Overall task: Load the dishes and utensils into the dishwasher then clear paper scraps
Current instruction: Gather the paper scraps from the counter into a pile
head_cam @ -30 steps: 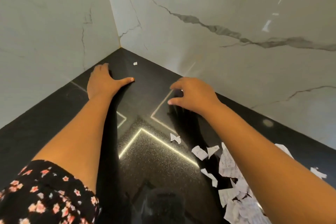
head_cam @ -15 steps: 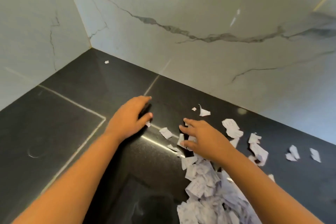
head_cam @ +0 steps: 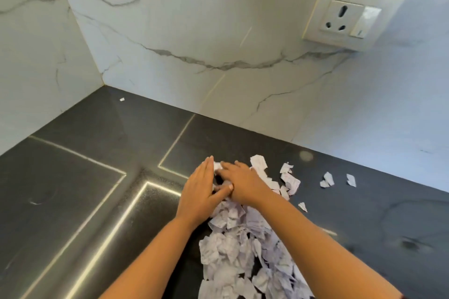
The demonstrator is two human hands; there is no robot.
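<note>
Dark stone counter (head_cam: 73, 177) meets a marbled wall (head_cam: 194, 31) ahead of us. Our left hand (head_cam: 199, 192) stands on edge, fingers straight, against the paper scraps (head_cam: 233, 250). Our right hand (head_cam: 243, 184) lies flat over them, thumbs touching; neither hand grips anything. The heap trails toward us. Stray pieces (head_cam: 326, 178) lie apart on the right, and a tiny scrap (head_cam: 122, 99) sits near the corner.

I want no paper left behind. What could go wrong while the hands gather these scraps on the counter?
The tiny scrap near the corner lies far from the pile and may be forgotten. The loose pieces at the right lie beyond the right hand, so one sweep may miss them. The left hand lies flat, so loose paper could slip past it.
</note>
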